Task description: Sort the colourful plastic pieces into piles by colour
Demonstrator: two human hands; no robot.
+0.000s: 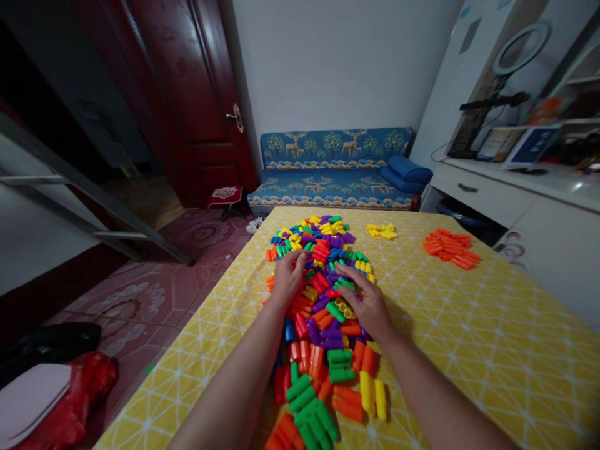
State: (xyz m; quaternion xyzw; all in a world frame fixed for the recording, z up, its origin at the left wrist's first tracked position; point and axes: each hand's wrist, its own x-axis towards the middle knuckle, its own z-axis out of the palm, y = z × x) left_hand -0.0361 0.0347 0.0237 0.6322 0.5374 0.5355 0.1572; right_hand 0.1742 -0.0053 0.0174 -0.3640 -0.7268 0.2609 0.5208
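A long heap of plastic building blocks, shaped like joined tubes in red, orange, yellow, green, blue and purple, lies along the table. My left hand rests at the heap's left side, fingers stretched forward and thumb a little apart. Just past its fingertips is a red block; I see no block clearly gripped. Over the right side of the heap, my right hand has its fingers spread, close to a green block and a yellow block. Its fingertips partly cover the blocks beneath.
Apart from the heap, a small group of yellow blocks and a pile of orange blocks lie on the yellow patterned tablecloth. Beyond the table stands a blue sofa. A white cabinet is at right, a metal ladder at left.
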